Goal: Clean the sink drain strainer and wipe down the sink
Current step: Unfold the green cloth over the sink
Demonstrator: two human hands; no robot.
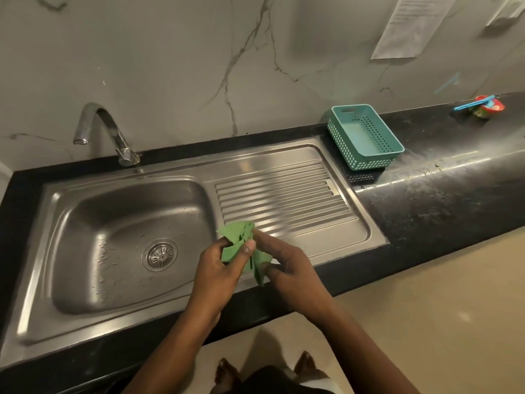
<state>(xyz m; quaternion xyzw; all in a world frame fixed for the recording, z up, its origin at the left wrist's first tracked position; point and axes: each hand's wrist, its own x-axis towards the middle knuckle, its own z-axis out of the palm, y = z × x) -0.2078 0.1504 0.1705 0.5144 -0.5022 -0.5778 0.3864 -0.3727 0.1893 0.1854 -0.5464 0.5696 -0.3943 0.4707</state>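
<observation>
Steel sink (39,268) below; left hand (218,268) and right hand (287,263) both grip crumpled green cloth (241,245).

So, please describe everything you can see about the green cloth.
The green cloth is small, thin and crumpled into loose folds, and looks like soft fabric. The left hand and the right hand both grip it, holding it in the air over the sink's front edge, between basin and ribbed drainboard. Only the hands touch it.

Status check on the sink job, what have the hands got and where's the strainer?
Left hand and right hand both gripping green cloth above sink edge. Strainer seated in drain. Basin wet, nothing in the way.
</observation>
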